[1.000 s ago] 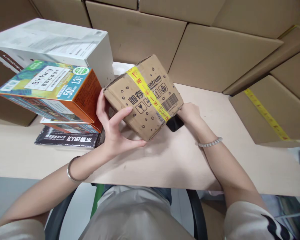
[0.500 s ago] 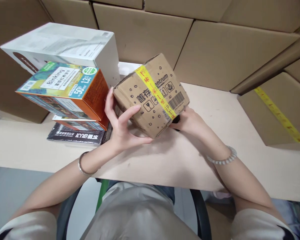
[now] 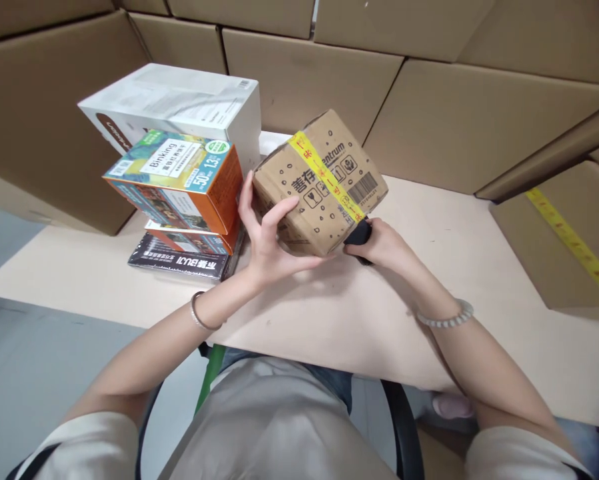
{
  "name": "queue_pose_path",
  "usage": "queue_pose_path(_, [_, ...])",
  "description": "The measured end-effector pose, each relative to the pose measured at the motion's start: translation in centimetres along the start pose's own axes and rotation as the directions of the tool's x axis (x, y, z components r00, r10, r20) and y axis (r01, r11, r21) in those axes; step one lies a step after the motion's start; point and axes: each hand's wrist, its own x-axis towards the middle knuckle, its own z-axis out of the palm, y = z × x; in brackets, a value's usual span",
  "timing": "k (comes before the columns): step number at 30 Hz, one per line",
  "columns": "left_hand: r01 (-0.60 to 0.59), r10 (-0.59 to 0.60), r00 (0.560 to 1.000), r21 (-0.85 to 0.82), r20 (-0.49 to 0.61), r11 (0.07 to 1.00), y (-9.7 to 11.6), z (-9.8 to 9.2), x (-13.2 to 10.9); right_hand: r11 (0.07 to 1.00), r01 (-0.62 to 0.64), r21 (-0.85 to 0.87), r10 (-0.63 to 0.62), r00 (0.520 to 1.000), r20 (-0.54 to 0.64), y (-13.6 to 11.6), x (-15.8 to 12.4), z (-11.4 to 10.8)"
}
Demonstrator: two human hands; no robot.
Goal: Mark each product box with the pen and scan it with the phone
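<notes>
My left hand (image 3: 269, 243) grips a small brown cardboard box (image 3: 329, 200), fingers on its left side and thumb along the lower edge. The box is tilted above the table, with a strip of yellow printed tape (image 3: 324, 170) across its face and a barcode to the right of it. Wrapped around a black rounded object (image 3: 359, 233), my right hand (image 3: 382, 243) is at the box's lower right corner. Most of that object is hidden by the fingers and the box, so its kind is unclear. I cannot tell whether it touches the box.
Left of the box are stacked orange-and-blue Binking boxes (image 3: 174, 173) on a black shrink-wrapped pack (image 3: 179, 257). Behind stands a large white box (image 3: 179, 93). Big cartons (image 3: 304, 80) wall the table's back. A yellow-taped carton (image 3: 544, 247) sits on the right of the table (image 3: 319, 313).
The whole view has shifted, so the stacked boxes appear further right. More of the black object in my right hand shows below the box. My left hand keeps its hold on the cardboard box.
</notes>
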Motion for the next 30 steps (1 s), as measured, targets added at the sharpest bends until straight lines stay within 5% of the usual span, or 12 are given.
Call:
queue_pose_path(8, [0.170, -0.173, 0.983, 0.045, 0.067, 0.984, 0.0, 1.8, 0.4, 0.996, -0.084, -0.023, 0.077, 0.973, -0.218, -1.6, -0.7, -1.8])
queue_pose_path(15, [0.133, -0.133, 0.990, 0.005, 0.056, 0.991, -0.2, 2.4, -0.3, 0.986, -0.164, 0.000, 0.148, 0.894, -0.423, -1.5, -0.4, -5.1])
queue_pose_path(23, [0.147, -0.145, 0.985, -0.017, 0.097, 0.989, -0.3, 2.4, -0.2, 0.995, 0.077, -0.069, -0.103, 0.767, -0.633, -4.4, -5.2, -8.1])
queue_pose_path(30, [0.159, -0.158, 0.978, 0.006, 0.135, 0.987, -0.2, 2.1, -0.5, 0.909, 0.394, -0.137, -0.408, 0.769, -0.492, -6.7, -10.6, -6.3])
